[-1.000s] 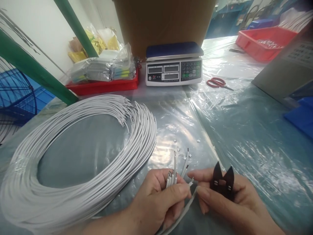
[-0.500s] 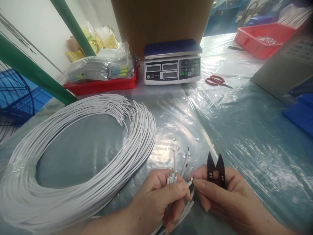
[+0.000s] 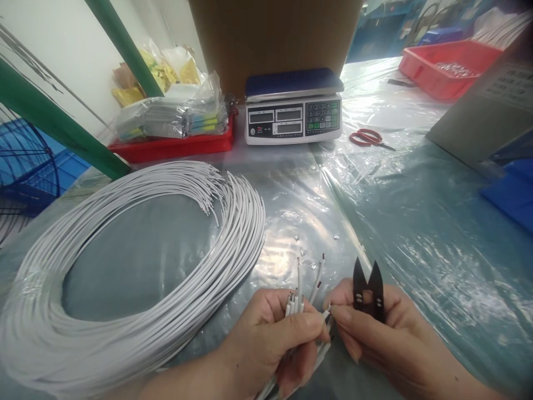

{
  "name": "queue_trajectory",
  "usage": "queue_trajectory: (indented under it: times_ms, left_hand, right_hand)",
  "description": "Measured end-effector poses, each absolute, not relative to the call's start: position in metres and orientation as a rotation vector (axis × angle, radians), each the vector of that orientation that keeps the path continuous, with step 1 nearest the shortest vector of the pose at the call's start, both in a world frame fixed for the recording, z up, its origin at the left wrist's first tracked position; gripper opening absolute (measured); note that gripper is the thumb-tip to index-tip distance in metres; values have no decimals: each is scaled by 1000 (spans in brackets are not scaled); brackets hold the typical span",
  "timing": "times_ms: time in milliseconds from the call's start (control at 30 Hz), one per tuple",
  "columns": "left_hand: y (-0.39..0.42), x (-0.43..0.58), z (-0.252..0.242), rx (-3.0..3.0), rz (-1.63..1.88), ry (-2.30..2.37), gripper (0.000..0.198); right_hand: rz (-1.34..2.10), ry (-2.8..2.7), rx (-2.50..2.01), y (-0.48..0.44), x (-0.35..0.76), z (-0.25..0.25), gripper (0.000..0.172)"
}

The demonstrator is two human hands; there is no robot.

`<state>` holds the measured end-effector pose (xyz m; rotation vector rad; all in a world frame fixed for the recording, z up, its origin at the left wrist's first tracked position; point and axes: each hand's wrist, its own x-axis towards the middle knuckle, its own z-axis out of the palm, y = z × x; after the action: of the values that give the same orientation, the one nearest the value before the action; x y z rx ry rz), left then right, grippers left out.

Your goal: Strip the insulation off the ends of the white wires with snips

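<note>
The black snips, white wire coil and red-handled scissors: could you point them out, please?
Black snips (image 3: 376, 286), head view: right blade.
White wire coil (image 3: 235, 241), head view: right side.
Red-handled scissors (image 3: 373, 141), head view: handles.

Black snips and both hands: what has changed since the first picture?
The right hand moved slightly left and forward with the black snips; its fingertips drew together at a wire end. The left hand keeps its white wires. Coil, scale and scissors stayed.

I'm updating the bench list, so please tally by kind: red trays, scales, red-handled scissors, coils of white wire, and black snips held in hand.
Red trays: 2
Scale: 1
Red-handled scissors: 1
Coil of white wire: 1
Black snips in the right hand: 1
Total: 6
</note>
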<state>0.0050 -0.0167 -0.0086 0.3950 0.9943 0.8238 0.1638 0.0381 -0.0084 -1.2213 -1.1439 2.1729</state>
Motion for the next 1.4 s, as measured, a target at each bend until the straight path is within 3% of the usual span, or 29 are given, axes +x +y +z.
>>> queue_trajectory:
  times_ms: [567, 1400]
  left_hand:
    - [-16, 5, -2, 553, 955, 1289, 24]
    - [-16, 4, -7, 546, 835, 1152, 32]
  right_hand:
    - [2132, -932, -1317, 34, 159, 1, 25]
    - [1961, -1171, -1373, 31, 154, 0, 22]
